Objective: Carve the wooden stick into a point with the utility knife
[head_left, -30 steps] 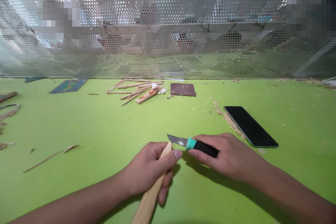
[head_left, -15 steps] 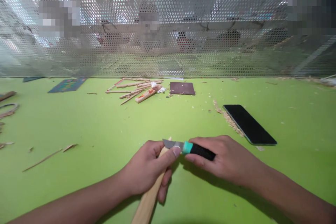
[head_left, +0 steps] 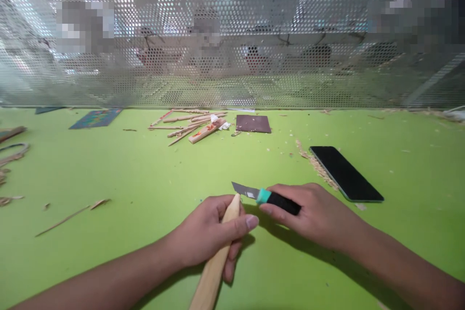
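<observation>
Lying under knife, stick: green table w/ shavings; mesh screen behind.

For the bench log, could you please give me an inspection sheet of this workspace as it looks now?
Surface: green table, strewn with shavings.
Job's things: stick; knife, blade by the stick's tip.
Clutter: phone, brown sheet, stick pile, card.
Hands: left hand shut on stick; right hand shut on knife.
Cables: nothing seen.
Surroundings: perforated screen behind the table; blurred people beyond.
</observation>
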The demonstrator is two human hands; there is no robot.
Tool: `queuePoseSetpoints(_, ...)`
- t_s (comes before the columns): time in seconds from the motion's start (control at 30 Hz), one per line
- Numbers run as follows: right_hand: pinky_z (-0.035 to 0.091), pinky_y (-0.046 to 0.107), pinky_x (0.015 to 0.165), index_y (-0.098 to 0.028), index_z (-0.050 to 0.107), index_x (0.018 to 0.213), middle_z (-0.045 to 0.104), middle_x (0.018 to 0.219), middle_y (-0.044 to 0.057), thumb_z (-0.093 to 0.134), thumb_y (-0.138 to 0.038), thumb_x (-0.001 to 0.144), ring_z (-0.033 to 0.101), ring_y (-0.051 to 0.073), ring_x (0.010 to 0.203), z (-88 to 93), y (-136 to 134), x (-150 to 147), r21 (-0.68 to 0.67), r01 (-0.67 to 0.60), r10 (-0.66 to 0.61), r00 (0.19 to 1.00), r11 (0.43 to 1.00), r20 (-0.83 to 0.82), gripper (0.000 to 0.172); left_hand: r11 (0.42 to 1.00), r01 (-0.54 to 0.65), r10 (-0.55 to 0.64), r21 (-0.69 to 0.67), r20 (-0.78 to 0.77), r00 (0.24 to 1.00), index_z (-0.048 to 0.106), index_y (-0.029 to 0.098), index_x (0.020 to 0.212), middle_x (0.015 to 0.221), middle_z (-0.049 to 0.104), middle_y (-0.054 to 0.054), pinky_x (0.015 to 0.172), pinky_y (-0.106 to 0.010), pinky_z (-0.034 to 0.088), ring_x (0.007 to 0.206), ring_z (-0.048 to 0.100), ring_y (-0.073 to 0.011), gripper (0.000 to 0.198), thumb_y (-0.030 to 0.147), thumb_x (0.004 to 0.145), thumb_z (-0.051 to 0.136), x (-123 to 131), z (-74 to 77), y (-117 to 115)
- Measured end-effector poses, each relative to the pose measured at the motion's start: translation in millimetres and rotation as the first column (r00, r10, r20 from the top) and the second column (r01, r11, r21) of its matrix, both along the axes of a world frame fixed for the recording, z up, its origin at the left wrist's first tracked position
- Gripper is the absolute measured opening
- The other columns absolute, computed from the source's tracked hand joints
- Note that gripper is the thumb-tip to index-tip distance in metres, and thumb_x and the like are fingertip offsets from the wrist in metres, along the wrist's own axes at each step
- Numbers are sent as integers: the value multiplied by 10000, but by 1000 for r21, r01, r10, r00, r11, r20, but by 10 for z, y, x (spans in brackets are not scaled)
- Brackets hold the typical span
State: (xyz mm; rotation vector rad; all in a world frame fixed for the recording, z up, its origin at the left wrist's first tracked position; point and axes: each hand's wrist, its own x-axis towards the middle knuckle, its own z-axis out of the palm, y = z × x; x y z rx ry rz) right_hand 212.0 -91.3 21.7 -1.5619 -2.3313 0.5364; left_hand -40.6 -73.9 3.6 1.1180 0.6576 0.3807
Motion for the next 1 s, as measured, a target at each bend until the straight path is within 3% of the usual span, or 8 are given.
queuePoseSetpoints(0.17, 330, 282, 526, -234, 715, 852, 686, 659, -4, 525, -656, 1047, 577, 154, 547, 6, -4, -2, -54, -91, 88, 995, 994, -53, 503, 995, -43, 51, 90, -85, 995, 588, 188, 988, 542, 626, 61, 412, -184, 490, 387, 598, -109, 411, 589, 1003, 676, 17, 19, -37)
queuePoseSetpoints(0.3, 336, 283, 537, -233, 746, 913, 685, 671, -4, 525, -653, 1048, 565, 150, 554, 7, -24, -13, -61, -143, 140, 989, 988, -52, 493, 990, -54, 72, 133, -138, 988, 569, 185, 854, 523, 611, 47, 428, -169, 471, 401, 599, -99, 479, 630, 1028, 602, 35, 19, -74)
queuePoseSetpoints(0.47, 346, 291, 543, -228, 723, 883, 707, 693, 10, 489, -668, 1058, 591, 163, 561, -15, -33, -37, -25, -109, 108, 994, 994, -20, 528, 976, -101, 141, 191, -208, 968, 586, 186, 834, 495, 603, 44, 410, -184, 484, 378, 582, -112, 481, 632, 1013, 609, 66, 53, -108)
queuePoseSetpoints(0.67, 382, 293, 537, -233, 800, 1003, 761, 707, 41, 424, -737, 1056, 659, 205, 575, -17, 36, 9, 19, 72, -72, 997, 997, 23, 631, 975, -130, 166, 179, -205, 965, 546, 191, 756, 504, 599, 37, 403, -197, 505, 374, 567, -106, 505, 618, 1018, 606, 66, 69, -135)
queuePoseSetpoints(1.0, 367, 303, 541, -247, 803, 1001, 731, 673, 19, 446, -722, 1055, 638, 200, 569, -24, 2, -3, 21, 41, -41, 999, 999, 22, 597, 980, -86, 123, 182, -206, 971, 521, 206, 853, 564, 578, 52, 398, -202, 497, 391, 553, -104, 498, 672, 1025, 552, 49, 51, -145)
